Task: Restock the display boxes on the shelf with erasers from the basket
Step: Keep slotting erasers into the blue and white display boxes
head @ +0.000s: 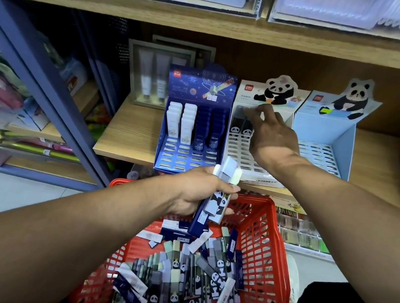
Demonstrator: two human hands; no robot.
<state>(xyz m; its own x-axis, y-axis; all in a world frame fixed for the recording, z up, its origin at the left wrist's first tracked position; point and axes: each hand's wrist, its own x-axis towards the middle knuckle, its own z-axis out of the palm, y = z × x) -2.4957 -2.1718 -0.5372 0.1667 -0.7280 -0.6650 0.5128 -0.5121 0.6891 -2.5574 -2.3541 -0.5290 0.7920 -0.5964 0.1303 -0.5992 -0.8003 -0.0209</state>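
a bunch of erasers (pixel 219 193) is gripped by the left hand (pixel 198 190) above the basket (pixel 268 240); at twelve o'clock, the white panda box (pixel 244 148) is reached into by the right hand (pixel 272 134), fingers relaxed, nothing held.

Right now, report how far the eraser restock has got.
Early stage. The blue space box holds a few rows at the back, front slots bare. The right hand reaches into the middle panda box, which has two erasers. The left hand holds several more. The right panda box is empty; the red basket remains well stocked.
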